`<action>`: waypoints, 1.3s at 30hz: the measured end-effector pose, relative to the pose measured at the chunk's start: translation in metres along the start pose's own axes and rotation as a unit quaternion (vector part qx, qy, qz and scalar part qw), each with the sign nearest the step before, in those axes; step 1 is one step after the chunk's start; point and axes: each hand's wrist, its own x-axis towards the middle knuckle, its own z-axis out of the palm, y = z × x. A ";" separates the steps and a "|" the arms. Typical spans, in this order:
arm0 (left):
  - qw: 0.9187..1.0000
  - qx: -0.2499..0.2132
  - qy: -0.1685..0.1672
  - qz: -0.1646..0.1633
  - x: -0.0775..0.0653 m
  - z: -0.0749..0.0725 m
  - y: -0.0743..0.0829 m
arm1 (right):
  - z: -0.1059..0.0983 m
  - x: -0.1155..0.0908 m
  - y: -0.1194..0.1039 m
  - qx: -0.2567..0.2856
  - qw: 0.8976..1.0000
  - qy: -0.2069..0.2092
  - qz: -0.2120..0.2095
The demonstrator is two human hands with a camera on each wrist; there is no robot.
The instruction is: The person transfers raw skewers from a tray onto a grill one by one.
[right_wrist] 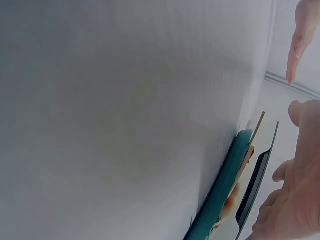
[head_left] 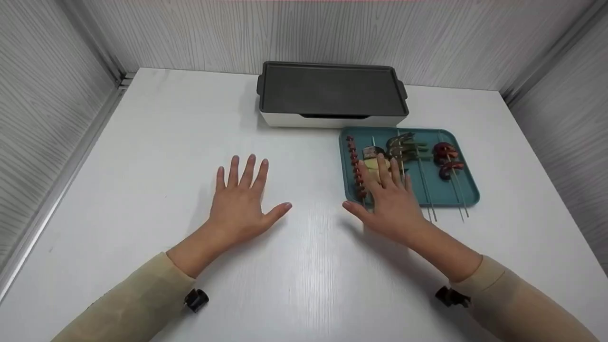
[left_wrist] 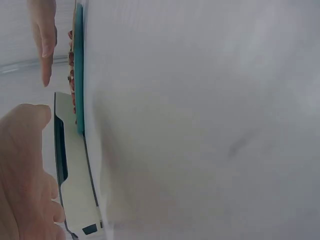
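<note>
My left hand (head_left: 237, 206) hovers palm down over the white table, fingers straight and spread, touching nothing. My right hand (head_left: 392, 204) is held the same way above the near edge of a teal tray (head_left: 444, 194), apart from it in the right wrist view. On the tray lie several food skewers. A thin skewer of small red pieces (head_left: 354, 161) is at its left, and a skewer with dark and pale chunks (head_left: 373, 152) is partly hidden by my right fingers. Shrimp-like pieces (head_left: 400, 141), green stalks (head_left: 418, 148) and curled reddish pieces (head_left: 446, 152) follow rightward.
Behind the tray's left part stands a tabletop grill with a dark flat plate (head_left: 327, 90) and white base (head_left: 285, 119). Pale wood-grain panels (head_left: 199, 33) enclose the white table (head_left: 156, 142) at the back and sides. Some skewer sticks (head_left: 433, 211) overhang the tray's near edge.
</note>
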 end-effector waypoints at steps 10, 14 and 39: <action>1.000 -0.020 0.001 0.013 0.013 -0.003 0.021 | -0.025 -0.012 0.024 0.010 1.000 0.002 0.018; 0.999 -0.025 -0.003 0.023 0.026 -0.003 0.037 | -0.037 -0.019 0.040 0.019 1.000 0.001 0.024; 0.984 -0.010 -0.087 0.158 0.060 0.027 0.112 | -0.058 -0.043 0.201 0.073 0.992 -0.049 0.091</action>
